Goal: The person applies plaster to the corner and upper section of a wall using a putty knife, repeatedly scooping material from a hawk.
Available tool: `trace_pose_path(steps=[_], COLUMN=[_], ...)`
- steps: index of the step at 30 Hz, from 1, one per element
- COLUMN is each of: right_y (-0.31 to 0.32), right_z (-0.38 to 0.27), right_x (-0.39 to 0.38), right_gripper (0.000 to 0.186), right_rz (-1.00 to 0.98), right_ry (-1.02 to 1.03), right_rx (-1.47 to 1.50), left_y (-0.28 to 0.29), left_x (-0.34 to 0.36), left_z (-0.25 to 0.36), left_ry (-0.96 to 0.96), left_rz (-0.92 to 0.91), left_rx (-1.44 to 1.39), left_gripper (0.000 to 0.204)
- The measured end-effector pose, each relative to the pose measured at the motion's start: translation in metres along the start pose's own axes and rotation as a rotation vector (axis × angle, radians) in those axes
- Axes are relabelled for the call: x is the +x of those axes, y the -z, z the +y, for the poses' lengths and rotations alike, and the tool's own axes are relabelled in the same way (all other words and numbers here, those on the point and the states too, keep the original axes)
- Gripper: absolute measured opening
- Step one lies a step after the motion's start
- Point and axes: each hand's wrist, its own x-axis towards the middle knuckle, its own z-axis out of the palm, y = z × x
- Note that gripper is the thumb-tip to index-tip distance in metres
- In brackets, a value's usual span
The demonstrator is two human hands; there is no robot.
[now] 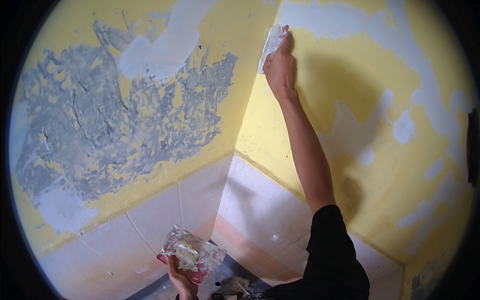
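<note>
Yellow rm corner (242, 131), 2 walls (265, 125) above pale tiles (155, 216), R hand (281, 69) clamped on 1 white-smeared scraper (270, 46) high by corner, L hand (183, 284) gripping 1 red board (196, 275) w/ white putty (186, 255), held low.

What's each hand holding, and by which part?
Left hand: a red board, by its near edge. Right hand: a spreader, by its right edge.

Yellow walls (257, 122) show a mottled grey patch (95, 105) at left and white patches (404, 126) at right. At lower centre, a red board (195, 276) bears white paste (186, 256).
</note>
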Motion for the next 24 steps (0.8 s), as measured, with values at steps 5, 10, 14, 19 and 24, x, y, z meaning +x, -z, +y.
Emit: trace_pose_path(steps=[5, 10, 14, 19, 24], right_y=[-0.006, -0.041, -0.031, -0.01, -0.034], right_z=[-0.002, 0.016, 0.016, 0.01, 0.013], right_x=[0.003, -0.044, -0.055, 0.012, -0.034], right_gripper=[0.073, 0.077, 0.077, 0.075, 0.075], right_rz=[0.039, 0.065, 0.16, 0.16, -0.013], right_ry=[-0.028, 0.049, 0.075, 0.061, -0.003], right_rx=[0.03, -0.072, 0.131, 0.1, -0.079], left_y=[0.002, 0.0, 0.003, -0.024, -0.007], left_x=[0.008, 0.01, 0.008, 0.0, 0.003], left_z=[-0.002, -0.002, -0.001, 0.003, 0.004], left_ry=[0.014, 0.052, 0.021, 0.063, 0.031], left_rz=[0.035, -0.034, 0.075, -0.029, 0.018], left_rx=[0.029, 0.061, 0.062, 0.122, 0.119], left_gripper=[0.055, 0.059, 0.056, 0.055, 0.056])
